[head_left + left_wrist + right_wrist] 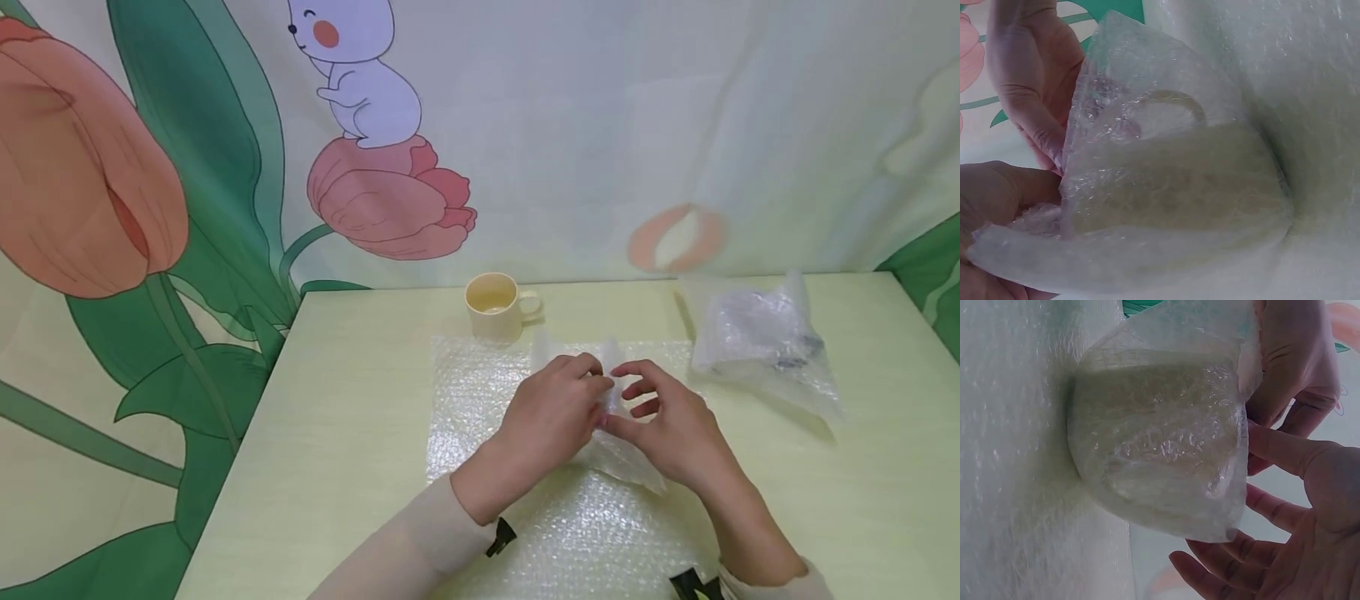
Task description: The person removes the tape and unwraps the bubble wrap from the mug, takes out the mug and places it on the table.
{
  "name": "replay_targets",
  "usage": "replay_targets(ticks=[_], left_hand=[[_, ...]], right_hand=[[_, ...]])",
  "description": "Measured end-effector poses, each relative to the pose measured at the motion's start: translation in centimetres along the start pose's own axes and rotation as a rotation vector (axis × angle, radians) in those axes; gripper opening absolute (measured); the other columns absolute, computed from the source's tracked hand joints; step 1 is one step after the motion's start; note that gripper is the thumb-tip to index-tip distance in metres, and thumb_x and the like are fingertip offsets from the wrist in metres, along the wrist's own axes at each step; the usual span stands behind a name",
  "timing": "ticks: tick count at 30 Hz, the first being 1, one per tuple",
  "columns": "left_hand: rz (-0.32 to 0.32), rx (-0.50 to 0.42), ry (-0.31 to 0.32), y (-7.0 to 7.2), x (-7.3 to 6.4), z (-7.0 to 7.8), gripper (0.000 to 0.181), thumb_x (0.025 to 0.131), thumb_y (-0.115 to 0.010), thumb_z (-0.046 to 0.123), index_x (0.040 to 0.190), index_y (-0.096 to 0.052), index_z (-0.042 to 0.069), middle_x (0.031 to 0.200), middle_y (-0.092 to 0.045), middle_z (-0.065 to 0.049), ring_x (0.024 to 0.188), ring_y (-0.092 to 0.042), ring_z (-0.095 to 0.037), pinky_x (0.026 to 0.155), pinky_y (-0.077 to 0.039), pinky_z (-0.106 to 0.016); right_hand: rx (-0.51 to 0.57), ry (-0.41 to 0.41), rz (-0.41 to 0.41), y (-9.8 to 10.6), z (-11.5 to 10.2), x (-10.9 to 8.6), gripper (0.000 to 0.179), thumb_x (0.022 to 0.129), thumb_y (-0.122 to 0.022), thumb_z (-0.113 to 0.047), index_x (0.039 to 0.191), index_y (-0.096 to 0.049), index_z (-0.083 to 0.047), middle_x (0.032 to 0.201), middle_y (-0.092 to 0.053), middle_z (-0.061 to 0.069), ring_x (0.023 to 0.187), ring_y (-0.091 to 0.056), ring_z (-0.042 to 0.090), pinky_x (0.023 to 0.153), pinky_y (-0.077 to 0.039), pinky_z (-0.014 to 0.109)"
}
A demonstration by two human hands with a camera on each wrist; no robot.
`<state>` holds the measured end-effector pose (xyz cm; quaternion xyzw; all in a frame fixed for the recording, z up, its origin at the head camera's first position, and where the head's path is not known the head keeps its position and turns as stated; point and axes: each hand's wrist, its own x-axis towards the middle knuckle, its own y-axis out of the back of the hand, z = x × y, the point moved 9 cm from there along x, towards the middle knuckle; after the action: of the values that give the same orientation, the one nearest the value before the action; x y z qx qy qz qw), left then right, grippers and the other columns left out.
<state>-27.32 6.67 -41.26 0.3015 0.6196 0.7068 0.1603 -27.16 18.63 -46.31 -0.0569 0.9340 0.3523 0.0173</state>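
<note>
A mug [1179, 187] stands inside bubble wrap [1147, 62], its pale yellow body and handle showing through in the left wrist view. My left hand [555, 408] grips the upper edge of this wrap with bent fingers. Opposite it, my right hand [675, 425] has its thumb at the wrap's edge and its other fingers spread and loosely bent; the right wrist view shows fingertips by a corner of the wrap [1172, 456]. Beneath lies a larger bubble wrap sheet [480, 400]. From the head view, the hands hide most of the wrapped mug.
A bare yellow mug [493, 321] stands behind the sheet, handle to the right. At the back right of the table [315, 467] sits a bubble-wrapped bundle [765, 333]. A printed cloth [562, 125] hangs behind the table's back edge.
</note>
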Motion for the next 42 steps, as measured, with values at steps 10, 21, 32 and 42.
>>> replay_targets(ticks=[10, 21, 32, 42], left_hand=[[0.014, 0.089, -0.017, 0.1, 0.4, 0.7, 0.014, 0.087, -0.083, 0.021, 0.101, -0.081, 0.024, 0.107, -0.067, 0.007, 0.094, -0.066, -0.013, 0.062, -0.055, -0.02], [0.006, 0.242, -0.071, -0.1, 0.4, 1.6, 0.011, 0.09, -0.081, 0.028, 0.1, -0.081, 0.024, 0.094, -0.061, 0.006, 0.082, -0.064, -0.013, 0.055, -0.056, -0.023], [0.066, 0.351, -0.202, 0.0, 0.4, 2.7, 0.011, 0.096, -0.075, 0.02, 0.103, -0.081, 0.026, 0.101, -0.063, 0.006, 0.075, -0.064, -0.012, 0.052, -0.054, -0.021], [0.045, 0.402, -0.23, 0.2, 0.5, 3.3, 0.014, 0.099, -0.071, 0.018, 0.096, -0.082, 0.026, 0.099, -0.066, 0.006, 0.07, -0.062, -0.013, 0.052, -0.054, -0.021]], right_hand=[[0.03, -0.018, -0.038, -0.1, 0.7, 0.2, 0.059, 0.087, -0.083, -0.044, 0.139, -0.064, -0.026, 0.121, -0.071, 0.006, 0.102, -0.072, 0.024, 0.075, -0.055, 0.033], [0.02, -0.021, -0.041, -0.2, 0.9, 0.3, 0.063, 0.086, -0.082, -0.048, 0.141, -0.065, -0.024, 0.121, -0.071, 0.005, 0.103, -0.072, 0.022, 0.074, -0.055, 0.033], [-0.003, -0.002, -0.031, 0.0, 0.8, 0.4, 0.062, 0.087, -0.081, -0.044, 0.141, -0.065, -0.019, 0.121, -0.072, 0.007, 0.102, -0.072, 0.024, 0.072, -0.055, 0.032], [-0.003, 0.012, -0.037, 0.0, 0.6, 0.4, 0.059, 0.089, -0.079, -0.039, 0.141, -0.065, -0.015, 0.123, -0.071, 0.009, 0.101, -0.073, 0.024, 0.072, -0.055, 0.032]])
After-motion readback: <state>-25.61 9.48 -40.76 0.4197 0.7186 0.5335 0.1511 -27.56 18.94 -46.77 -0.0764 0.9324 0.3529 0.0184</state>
